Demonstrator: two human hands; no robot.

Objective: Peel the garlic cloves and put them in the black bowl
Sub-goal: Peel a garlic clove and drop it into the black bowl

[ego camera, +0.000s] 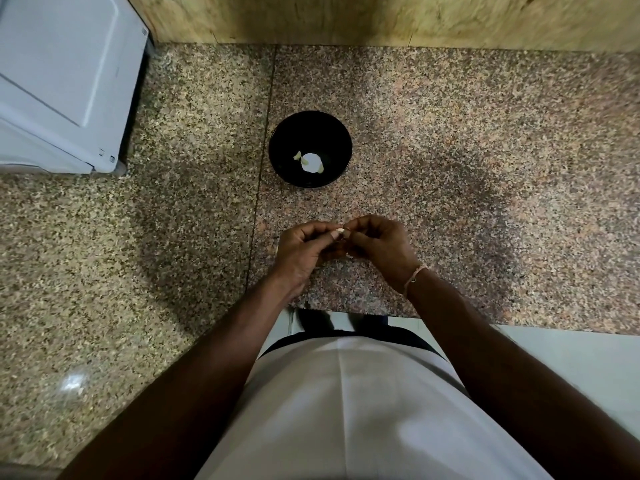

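A speckled granite counter (450,140) runs back to a wooden wall panel, with a white appliance (65,81) sitting at its far left corner. Near the middle of the counter stands the black bowl (341,140), holding a couple of pale peeled pieces at its bottom. Close to the near edge, the left hand (304,251) and right hand (381,244) meet fingertip to fingertip, both curled nearly closed around a single garlic clove (338,232) — only its pale tip shows between them, so how much skin remains is hard to tell.

The step in hand looks like peeling: the left pinching the clove steady, the right picking at the skin. Next, the bared clove would need carrying forward and dropping into the bowl — a short, unobstructed reach, since nothing lies between hands and bowl. No unpeeled cloves are visible elsewhere on the counter. A thin bracelet (415,275) circles the right wrist.
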